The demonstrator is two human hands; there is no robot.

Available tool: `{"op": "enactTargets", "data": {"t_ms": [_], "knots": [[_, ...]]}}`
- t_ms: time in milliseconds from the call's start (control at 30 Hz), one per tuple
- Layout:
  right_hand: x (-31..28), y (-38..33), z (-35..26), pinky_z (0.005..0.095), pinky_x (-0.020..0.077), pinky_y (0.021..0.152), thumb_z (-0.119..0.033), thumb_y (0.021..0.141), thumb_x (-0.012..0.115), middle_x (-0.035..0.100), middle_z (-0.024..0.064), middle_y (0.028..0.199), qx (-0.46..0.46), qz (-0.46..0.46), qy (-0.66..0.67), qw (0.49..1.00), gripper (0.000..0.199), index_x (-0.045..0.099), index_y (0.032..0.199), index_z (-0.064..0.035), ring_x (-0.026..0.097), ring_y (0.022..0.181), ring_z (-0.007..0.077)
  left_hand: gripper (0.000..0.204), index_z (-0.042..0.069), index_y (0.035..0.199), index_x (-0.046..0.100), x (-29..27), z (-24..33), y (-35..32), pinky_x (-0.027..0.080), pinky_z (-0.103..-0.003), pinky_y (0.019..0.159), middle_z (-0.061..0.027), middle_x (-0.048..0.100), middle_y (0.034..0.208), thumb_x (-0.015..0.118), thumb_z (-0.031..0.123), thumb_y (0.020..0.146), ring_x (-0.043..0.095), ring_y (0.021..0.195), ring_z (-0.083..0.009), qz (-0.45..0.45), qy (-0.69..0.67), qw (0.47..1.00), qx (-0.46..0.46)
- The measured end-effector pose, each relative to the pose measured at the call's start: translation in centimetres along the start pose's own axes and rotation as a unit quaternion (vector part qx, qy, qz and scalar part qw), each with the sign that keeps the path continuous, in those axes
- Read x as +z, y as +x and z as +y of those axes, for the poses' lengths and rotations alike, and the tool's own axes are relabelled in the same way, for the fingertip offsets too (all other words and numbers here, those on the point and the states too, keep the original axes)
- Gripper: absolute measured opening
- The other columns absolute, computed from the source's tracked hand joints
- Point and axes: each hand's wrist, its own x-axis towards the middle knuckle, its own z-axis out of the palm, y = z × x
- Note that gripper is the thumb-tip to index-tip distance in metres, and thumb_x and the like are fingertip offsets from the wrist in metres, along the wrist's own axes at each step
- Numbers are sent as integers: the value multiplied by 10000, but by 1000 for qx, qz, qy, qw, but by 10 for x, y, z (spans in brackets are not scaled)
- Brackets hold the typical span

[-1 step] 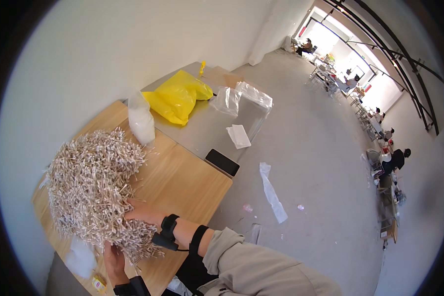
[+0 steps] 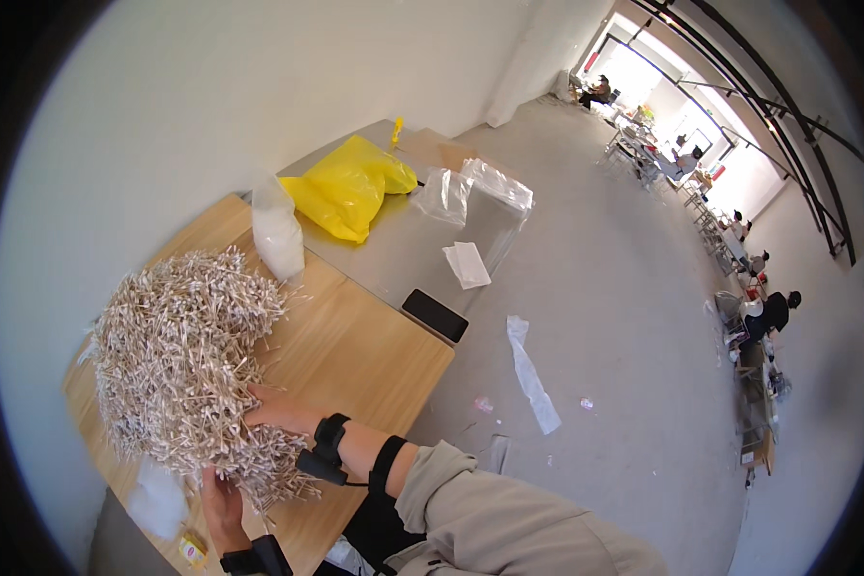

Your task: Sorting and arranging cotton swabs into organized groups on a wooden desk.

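Note:
A big heap of cotton swabs (image 2: 178,355) with pale sticks and white tips covers the left part of the wooden table (image 2: 365,360). My right hand (image 2: 283,413) reaches into the heap's right side, and swabs hide its fingertips. At the near edge of the same heap is my left hand (image 2: 223,507), touching the swabs there. Its fingers are partly covered, so their grip does not show. Beside it, to the left, lies a white, soft-looking plastic bag (image 2: 158,499). A small yellow packet (image 2: 192,549) sits close to the table's near edge.
A cloudy plastic bag (image 2: 276,235) stands behind the heap. The adjoining grey table (image 2: 355,274) bears a yellow plastic bag (image 2: 350,187), clear bags (image 2: 444,197), folded white paper (image 2: 467,265) and a black phone (image 2: 435,316). A white strip (image 2: 531,374) lies on the floor. Several people work far right.

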Motion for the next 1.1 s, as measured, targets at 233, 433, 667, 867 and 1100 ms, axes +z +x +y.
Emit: {"op": "enactTargets", "data": {"t_ms": [233,433,667,867,1100], "knots": [[-4,17,-31,345,475,789,-136,691,691,609,184,1077,58,-150,-205,965,599,493,1217,71,579,949,254,371,49,1229,530,-17,4,16,429,-345,895,-61,587,1180,595,230,912,562,1022,-187,24,12,995,93],[2,33,-11,351,475,770,-88,713,677,629,171,1028,-4,-23,-41,999,517,523,1183,61,568,929,226,456,47,1302,437,-17,7,22,451,-352,900,-77,567,1192,606,111,884,566,1036,-209,73,96,981,151],[11,25,-15,321,469,768,-124,778,688,621,121,1048,-38,-9,-9,999,529,489,1241,37,551,924,196,540,-7,1324,397,17,16,3,429,-343,954,-112,558,1203,639,104,855,542,1091,-215,131,32,984,114],[13,25,-18,327,469,779,-177,765,741,623,95,1084,-76,-37,18,996,569,497,1242,17,551,941,191,494,-43,1278,444,22,17,2,410,-316,948,-125,551,1226,593,72,822,533,1106,-217,79,119,977,156],[3,27,-38,377,473,846,-312,777,696,617,233,1160,-2,-40,-246,968,570,546,1215,22,605,1007,310,500,-62,1269,472,46,45,-7,406,-340,951,-123,584,1175,580,78,802,549,1071,-237,91,324,928,162]]}}
